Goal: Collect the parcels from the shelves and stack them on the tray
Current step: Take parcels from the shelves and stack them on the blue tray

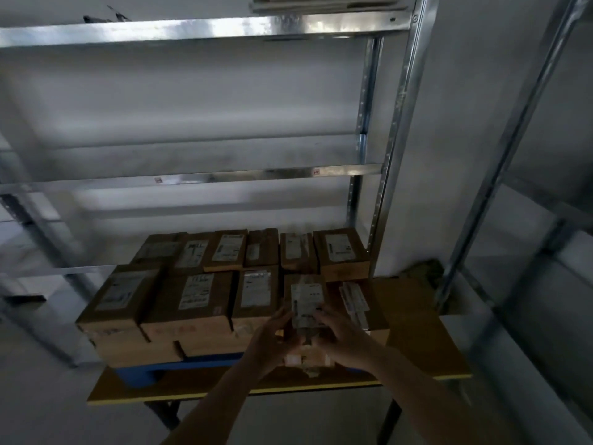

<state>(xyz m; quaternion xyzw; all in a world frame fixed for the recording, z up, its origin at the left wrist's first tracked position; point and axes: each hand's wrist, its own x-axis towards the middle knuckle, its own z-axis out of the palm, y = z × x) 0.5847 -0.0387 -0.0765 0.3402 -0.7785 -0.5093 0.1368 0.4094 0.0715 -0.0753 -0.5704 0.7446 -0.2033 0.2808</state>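
Note:
Several brown cardboard parcels with white labels are stacked in rows on a blue tray [141, 374], which sits on a wooden table [417, 332]. Both my hands hold one small parcel [305, 297] at the front of the stack. My left hand [272, 335] grips its left side. My right hand [337, 335] grips its right side. The parcel's lower part is hidden behind my fingers. A flat parcel [356, 303] lies just to its right.
Metal shelving [192, 175] stands behind the table, its middle shelves bare. A flat bundle [321, 3] lies on the top shelf. A second metal rack [513, 155] stands to the right. The table's right part [414, 303] is bare wood.

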